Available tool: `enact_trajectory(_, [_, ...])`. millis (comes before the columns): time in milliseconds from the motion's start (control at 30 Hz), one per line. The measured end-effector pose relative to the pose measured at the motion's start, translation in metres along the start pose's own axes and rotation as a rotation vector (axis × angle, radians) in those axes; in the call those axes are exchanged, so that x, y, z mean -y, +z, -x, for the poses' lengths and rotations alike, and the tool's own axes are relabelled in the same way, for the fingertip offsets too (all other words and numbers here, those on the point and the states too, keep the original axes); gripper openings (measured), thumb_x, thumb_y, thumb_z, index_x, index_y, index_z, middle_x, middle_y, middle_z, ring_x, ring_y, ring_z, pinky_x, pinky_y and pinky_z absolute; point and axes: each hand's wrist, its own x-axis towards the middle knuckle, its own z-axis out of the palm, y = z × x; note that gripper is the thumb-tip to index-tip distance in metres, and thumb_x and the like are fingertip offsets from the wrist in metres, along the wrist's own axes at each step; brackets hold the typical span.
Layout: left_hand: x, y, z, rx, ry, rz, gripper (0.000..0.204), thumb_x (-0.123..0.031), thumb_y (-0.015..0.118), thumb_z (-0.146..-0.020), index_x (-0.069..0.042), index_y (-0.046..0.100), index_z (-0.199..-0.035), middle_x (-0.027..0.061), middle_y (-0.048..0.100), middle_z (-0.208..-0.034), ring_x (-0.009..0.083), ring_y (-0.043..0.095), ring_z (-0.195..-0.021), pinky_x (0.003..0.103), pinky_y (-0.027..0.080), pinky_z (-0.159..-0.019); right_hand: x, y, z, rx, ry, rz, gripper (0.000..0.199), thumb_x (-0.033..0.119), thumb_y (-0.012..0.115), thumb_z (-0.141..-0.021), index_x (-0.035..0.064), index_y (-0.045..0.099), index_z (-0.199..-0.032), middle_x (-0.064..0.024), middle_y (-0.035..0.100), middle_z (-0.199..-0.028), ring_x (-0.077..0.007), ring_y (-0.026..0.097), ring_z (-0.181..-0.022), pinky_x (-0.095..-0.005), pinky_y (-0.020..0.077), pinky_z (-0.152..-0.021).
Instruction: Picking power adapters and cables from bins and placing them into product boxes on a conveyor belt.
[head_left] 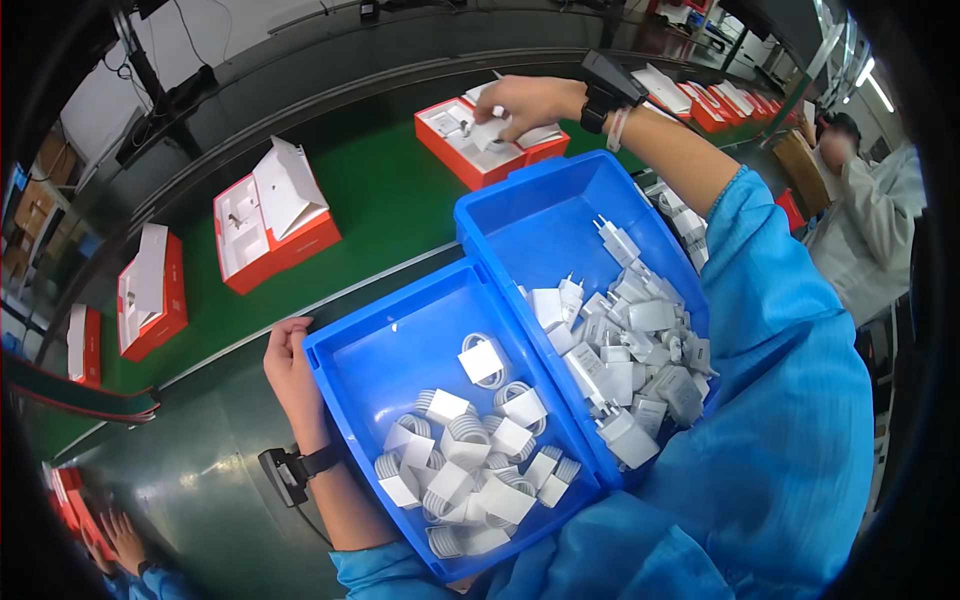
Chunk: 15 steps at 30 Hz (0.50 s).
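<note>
My right hand (525,103) reaches out over an open red box (490,140) on the green conveyor belt, fingers pinched on a small white item inside its white tray. My left hand (290,365) rests flat against the left wall of a blue bin (385,340) that holds several coiled white cables. A second blue bin (540,215), right beside it, is filled with several white plug adapters. Both wrists wear black bands, and both arms are in blue sleeves.
More open red boxes (275,215) (150,290) sit along the green belt (385,215) to the left, others at the far right. A person in light workwear (865,215) stands at the right. Another person's hands (120,540) show at the lower left.
</note>
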Motion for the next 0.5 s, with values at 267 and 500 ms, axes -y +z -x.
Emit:
enact_trajectory(267, [0.003,-0.004,0.001,-0.030,0.019,-0.070,0.016,-0.010,0.053,-0.097,0.000,0.065,-0.093,-0.0067,0.050,-0.066,0.0009,0.039,-0.058,0.020,0.028,-0.052,-0.015,0.019,-0.011,0.161,0.065,-0.097,0.046,0.020,0.075,-0.068,-0.0004,0.064,-0.108,-0.0135,0.068,-0.100,-0.0281,0.064,-0.095,-0.0362,0.0508,-0.085])
enact_trajectory(500, [-0.004,0.000,0.003,-0.022,0.014,-0.056,0.016,-0.009,0.053,-0.096,-0.001,0.065,-0.091,-0.0046,0.052,-0.073,0.0023,0.040,-0.063,0.020,0.031,-0.055,-0.029,0.038,-0.006,0.191,-0.039,0.065,0.039,0.012,0.075,-0.072,0.0006,0.065,-0.108,-0.0145,0.067,-0.106,-0.0296,0.064,-0.097,-0.0390,0.0511,-0.082])
